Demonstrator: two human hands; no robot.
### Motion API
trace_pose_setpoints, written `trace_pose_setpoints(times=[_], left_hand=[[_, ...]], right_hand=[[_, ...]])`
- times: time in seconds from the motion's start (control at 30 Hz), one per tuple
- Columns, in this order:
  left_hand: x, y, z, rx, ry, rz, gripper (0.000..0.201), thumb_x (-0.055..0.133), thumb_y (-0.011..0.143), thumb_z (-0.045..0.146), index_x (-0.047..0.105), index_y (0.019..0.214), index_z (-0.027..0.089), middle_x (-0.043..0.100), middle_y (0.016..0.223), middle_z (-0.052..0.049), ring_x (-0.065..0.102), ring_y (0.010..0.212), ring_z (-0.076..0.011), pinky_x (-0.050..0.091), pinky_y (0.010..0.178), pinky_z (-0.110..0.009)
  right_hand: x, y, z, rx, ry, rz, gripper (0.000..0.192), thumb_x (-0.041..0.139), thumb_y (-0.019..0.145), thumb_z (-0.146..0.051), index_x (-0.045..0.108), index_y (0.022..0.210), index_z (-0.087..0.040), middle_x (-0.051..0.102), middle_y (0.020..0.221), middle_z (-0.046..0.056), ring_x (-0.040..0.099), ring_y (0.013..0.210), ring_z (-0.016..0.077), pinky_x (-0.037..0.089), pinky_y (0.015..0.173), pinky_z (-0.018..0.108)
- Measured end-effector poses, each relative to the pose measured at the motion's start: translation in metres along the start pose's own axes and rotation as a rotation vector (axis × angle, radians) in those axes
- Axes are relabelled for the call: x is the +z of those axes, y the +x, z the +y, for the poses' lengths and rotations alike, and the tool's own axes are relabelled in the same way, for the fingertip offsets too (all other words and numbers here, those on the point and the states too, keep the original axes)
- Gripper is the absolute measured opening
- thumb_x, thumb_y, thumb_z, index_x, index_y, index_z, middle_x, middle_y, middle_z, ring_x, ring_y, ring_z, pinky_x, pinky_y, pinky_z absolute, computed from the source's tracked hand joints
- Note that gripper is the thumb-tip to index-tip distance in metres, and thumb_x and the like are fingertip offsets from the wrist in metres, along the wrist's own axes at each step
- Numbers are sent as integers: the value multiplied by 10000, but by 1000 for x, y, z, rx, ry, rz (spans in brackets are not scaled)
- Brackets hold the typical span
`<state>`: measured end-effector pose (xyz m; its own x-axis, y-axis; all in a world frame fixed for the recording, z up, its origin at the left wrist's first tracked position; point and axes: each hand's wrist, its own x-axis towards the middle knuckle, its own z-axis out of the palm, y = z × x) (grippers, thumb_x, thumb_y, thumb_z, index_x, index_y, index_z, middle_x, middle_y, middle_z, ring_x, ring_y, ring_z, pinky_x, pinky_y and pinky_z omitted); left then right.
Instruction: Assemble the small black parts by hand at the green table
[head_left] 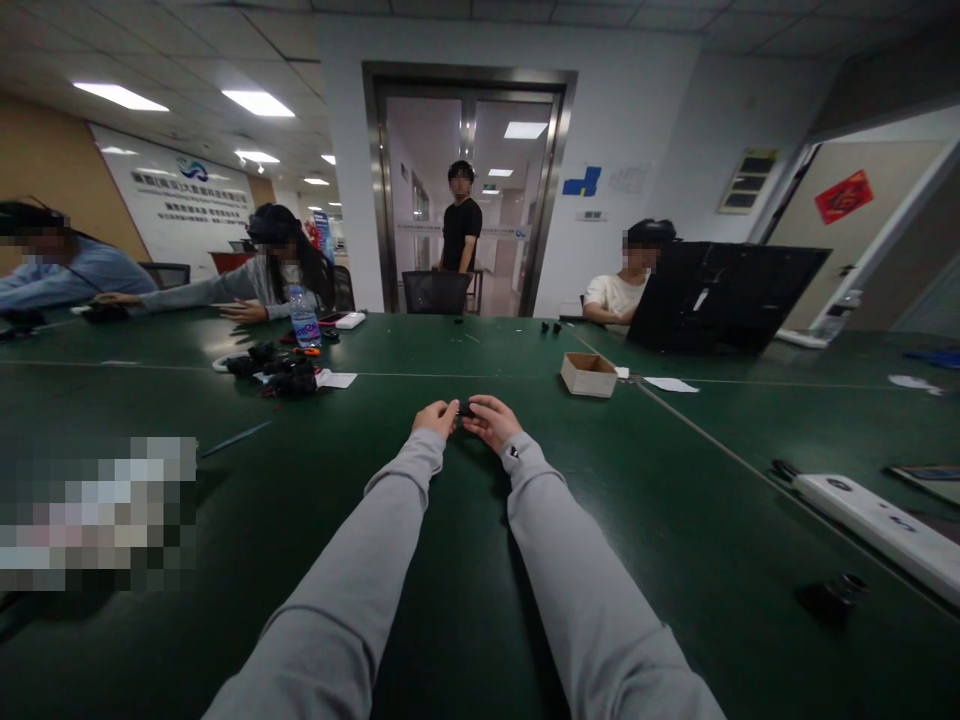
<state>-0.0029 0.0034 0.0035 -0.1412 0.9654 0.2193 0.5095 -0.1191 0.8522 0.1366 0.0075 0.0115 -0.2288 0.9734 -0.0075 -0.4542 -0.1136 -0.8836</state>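
Small black part (466, 408), centre of frame, resting on the green table (675, 560). Left hand (435, 417) and right hand (491, 419) meet over it, fingertips pinching it from either side. Judged light, rigid, easily dropped; best gripped at its ends. Cardboard box (589, 374) to the right; black parts (281, 372) at upper left.

The small dark part (466, 408) pinched between your hands is mostly covered by your fingers, too small to identify. Left of it, a pixelated patch (97, 515) blurs something on the worktop (675, 520). Right of it, the white strip (877, 520) is cut off by the picture's edge.
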Motion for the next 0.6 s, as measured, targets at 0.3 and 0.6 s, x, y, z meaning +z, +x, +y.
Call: trace_pose_setpoints(times=[0.3, 0.6], left_hand=[[2, 3, -6, 70, -43, -9, 371, 441, 736, 531, 557, 607, 203, 589, 539, 15, 534, 520, -112, 401, 548, -217], [4, 4, -8, 111, -131, 95, 296, 536, 686, 472, 551, 661, 178, 567, 564, 15, 511, 535, -103, 409, 559, -219]], right_hand=[[1, 0, -1, 37, -9, 21, 159, 643, 693, -134, 551, 820, -163, 615, 624, 12, 626, 536, 142, 534, 556, 278], [1, 1, 0, 47, -29, 37, 149, 629, 733, -230, 525, 813, -157, 533, 552, -13, 614, 506, 144, 519, 501, 260]])
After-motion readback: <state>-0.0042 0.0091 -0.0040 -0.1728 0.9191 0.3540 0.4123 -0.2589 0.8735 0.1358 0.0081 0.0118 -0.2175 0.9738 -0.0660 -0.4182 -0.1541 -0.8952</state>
